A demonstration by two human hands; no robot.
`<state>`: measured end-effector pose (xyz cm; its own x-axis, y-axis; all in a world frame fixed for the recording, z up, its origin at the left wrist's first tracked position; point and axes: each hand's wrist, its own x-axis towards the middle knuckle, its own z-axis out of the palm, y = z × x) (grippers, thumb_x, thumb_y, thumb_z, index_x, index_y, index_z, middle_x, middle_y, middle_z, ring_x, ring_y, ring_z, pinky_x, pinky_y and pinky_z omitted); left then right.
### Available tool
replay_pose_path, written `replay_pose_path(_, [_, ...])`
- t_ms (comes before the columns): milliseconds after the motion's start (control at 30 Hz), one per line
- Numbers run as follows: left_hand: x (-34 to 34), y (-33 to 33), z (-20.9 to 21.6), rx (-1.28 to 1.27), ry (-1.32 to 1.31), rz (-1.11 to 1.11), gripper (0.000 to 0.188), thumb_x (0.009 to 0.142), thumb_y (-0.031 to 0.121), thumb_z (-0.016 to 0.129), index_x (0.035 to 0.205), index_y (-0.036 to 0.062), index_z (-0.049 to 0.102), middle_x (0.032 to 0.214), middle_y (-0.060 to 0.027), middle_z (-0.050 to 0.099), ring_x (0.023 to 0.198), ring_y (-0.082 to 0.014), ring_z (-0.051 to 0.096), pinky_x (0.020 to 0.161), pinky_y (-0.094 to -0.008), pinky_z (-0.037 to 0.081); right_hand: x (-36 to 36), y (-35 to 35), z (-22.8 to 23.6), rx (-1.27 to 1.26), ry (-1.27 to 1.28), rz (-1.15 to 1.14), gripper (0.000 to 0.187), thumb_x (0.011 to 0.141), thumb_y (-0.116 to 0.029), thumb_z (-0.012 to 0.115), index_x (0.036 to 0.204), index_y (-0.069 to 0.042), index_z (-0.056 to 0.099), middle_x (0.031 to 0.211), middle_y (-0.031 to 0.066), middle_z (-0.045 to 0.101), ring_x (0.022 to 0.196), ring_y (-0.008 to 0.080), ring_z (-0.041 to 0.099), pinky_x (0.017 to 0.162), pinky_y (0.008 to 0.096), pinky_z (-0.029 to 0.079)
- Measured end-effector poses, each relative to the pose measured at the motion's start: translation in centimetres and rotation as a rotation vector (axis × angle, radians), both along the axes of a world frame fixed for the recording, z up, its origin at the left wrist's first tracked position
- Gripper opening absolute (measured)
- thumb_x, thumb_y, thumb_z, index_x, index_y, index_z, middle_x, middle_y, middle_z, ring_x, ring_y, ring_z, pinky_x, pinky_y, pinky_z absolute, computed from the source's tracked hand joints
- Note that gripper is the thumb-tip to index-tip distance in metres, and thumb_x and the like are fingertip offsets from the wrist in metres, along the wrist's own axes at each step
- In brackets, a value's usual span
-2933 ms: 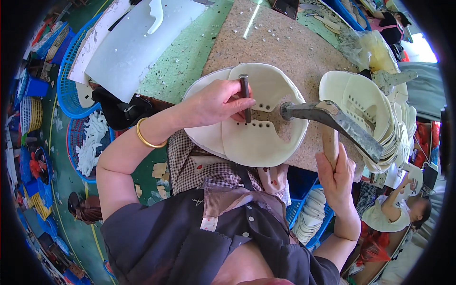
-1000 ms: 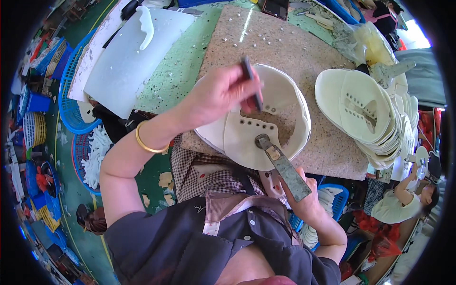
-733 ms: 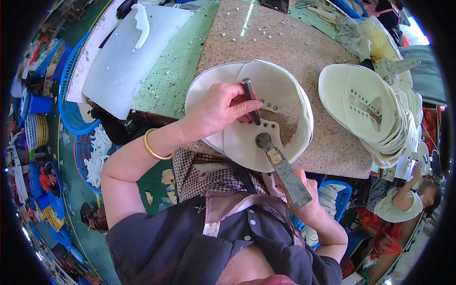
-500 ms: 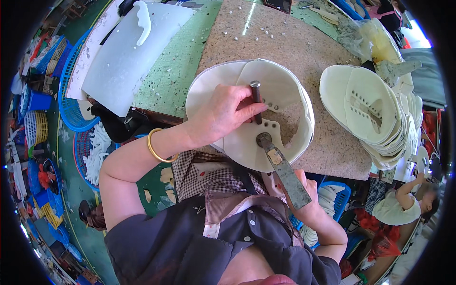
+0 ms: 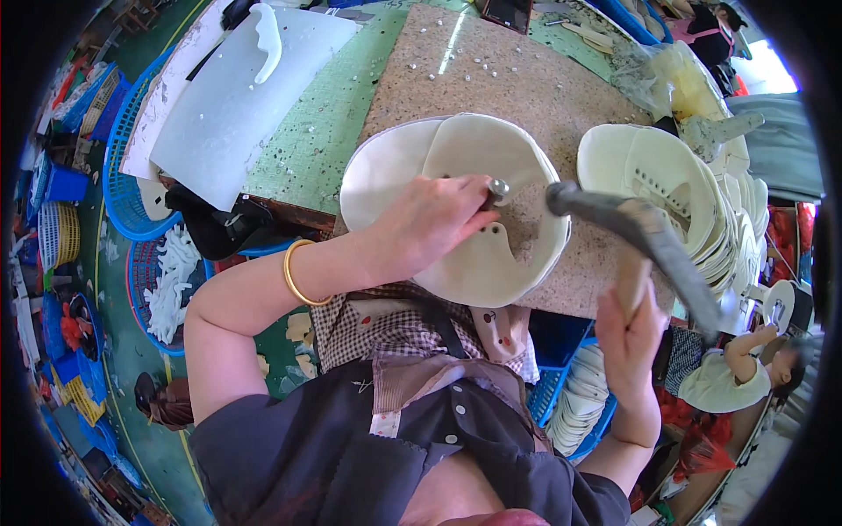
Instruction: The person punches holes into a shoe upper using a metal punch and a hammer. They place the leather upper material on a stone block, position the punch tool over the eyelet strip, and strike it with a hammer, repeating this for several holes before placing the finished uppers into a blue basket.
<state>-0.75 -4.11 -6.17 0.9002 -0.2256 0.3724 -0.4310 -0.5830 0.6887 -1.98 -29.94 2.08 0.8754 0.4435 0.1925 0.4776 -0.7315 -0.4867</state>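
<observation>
Your left hand: gripping metal rod. Right hand: gripping hammer. Below tabletop's near edge: blue basket, stacked white pieces inside.

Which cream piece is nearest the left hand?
The cream piece under the left hand, lying apart on the speckled slab; the others are in stacks further right.

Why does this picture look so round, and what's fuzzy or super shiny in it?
Head view: the fisheye lens bends edges toward a dark round rim; head view: the wood-handled hammer in the right hand is smeared, likely motion blur; head view: a white glare streak lies on the speckled slab.
</observation>
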Motion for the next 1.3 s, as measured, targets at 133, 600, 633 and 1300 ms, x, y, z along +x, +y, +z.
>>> replay_pose_path(133, [0.3,2.0,0.8,-0.213,0.339,-0.099,0.013,0.086,0.012,0.054,0.093,0.001,0.051,0.071,-0.0097,0.052,0.065,-0.0167,0.055,0.059,-0.0307,0.043,0.3,-1.1,0.1,0.025,-0.086,0.032,0.009,0.09,-0.009,0.047,0.089,0.0,0.048,0.055,-0.001,0.043,0.041,0.0029,0.036,0.037,0.0199,0.026])
replay_pose_path(600, [-1.9,2.6,0.5,0.283,-0.02,-0.311,0.044,0.067,0.006,0.064,0.109,-0.0026,0.053,0.095,-0.0156,0.056,0.087,-0.0266,0.049,0.08,-0.034,0.044,-0.3,-7.4,-5.4,-0.514,-0.29,-0.135,0.026,0.069,-0.018,0.07,0.085,-0.007,0.052,0.073,0.0074,0.056,0.065,0.0269,0.059,0.053,0.0368,0.045])
replay_pose_path(633, [-1.4,3.2,1.2,0.045,0.124,-0.207,0.027,0.078,0.011,0.061,0.103,-0.0012,0.058,0.084,-0.0094,0.06,0.077,-0.0214,0.053,0.072,-0.0311,0.044,0.6,-6.7,-5.5,-0.505,-0.284,-0.103,0.028,0.069,-0.019,0.071,0.087,-0.007,0.052,0.076,0.008,0.056,0.069,0.027,0.058,0.054,0.0371,0.045])
replay_pose_path(1300, [0.6,2.1,6.3,-0.966,0.564,-0.121,0.036,0.084,0.012,0.062,0.116,0.0006,0.051,0.105,-0.0091,0.06,0.093,-0.0147,0.06,0.081,-0.0297,0.049,6.7,8.7,-2.3,0.456,-0.377,0.264,0.023,0.071,-0.003,0.069,0.094,0.0,0.064,0.077,0.0112,0.064,0.061,0.021,0.064,0.051,0.0278,0.05])
